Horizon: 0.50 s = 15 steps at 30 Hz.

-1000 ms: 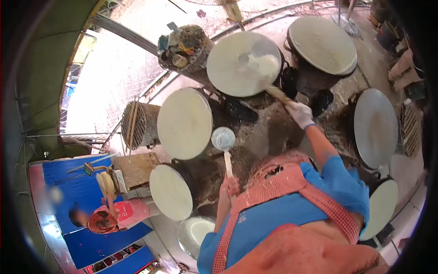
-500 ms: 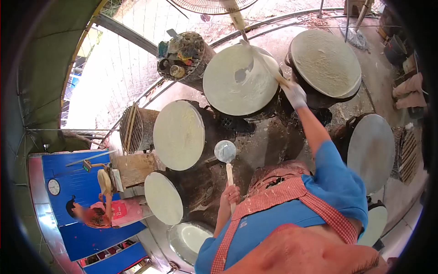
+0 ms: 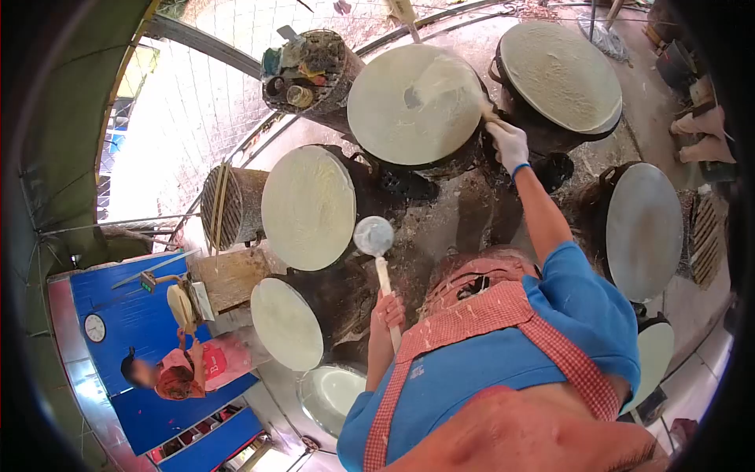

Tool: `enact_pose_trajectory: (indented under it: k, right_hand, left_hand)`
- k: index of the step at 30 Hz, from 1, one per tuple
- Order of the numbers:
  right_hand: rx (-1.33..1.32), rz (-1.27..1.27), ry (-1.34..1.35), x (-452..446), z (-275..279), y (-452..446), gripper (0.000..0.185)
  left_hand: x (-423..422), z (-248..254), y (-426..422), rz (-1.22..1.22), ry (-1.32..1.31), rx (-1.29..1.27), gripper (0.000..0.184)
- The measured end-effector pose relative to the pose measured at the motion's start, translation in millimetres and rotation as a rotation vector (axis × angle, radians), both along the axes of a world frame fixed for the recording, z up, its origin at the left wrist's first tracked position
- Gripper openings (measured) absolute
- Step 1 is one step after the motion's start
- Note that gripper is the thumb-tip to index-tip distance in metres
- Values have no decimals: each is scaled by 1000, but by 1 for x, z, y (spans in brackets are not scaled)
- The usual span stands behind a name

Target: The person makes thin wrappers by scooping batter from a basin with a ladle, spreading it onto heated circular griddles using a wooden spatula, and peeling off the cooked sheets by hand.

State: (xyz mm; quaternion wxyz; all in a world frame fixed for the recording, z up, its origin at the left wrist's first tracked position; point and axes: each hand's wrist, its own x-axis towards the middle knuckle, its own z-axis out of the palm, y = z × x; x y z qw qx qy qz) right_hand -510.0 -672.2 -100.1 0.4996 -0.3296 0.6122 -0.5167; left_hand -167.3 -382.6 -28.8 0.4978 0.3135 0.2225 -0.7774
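My right hand point(image 3: 510, 147), in a white glove, is closed on the wooden handle of a spreader point(image 3: 487, 108) at the right edge of the top-centre griddle point(image 3: 385, 118). Pale batter covers that griddle except for a small grey patch near its middle. The spreader's far end is blurred. My left hand point(image 3: 388, 311) grips the pale handle of a metal ladle point(image 3: 373, 236), whose round bowl is over the floor between the griddles.
Batter-coated griddles stand at upper right point(image 3: 560, 77), left point(image 3: 308, 208) and lower left point(image 3: 287, 324). A grey griddle point(image 3: 643, 232) is at right. A basin point(image 3: 333, 396) holds pale liquid. Another person point(image 3: 185, 370) stands at left by a scale. Cluttered drum point(image 3: 311, 79) at top.
The spreader has swept over the top-centre griddle, and the grey patch has become smaller. My left hand and the ladle have shifted slightly. The view has tilted down and back.
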Motion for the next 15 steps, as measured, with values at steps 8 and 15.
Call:
enact_pose_trajectory:
  k: [8, 15]
  right_hand:
    - [71, 163, 202, 32, -24, 63, 27]
    - [-43, 156, 1158, -18, -7, -37, 24]
  left_hand:
    - [19, -12, -5, 49, 176, 59, 16]
    - [26, -19, -22, -6, 251, 8, 31]
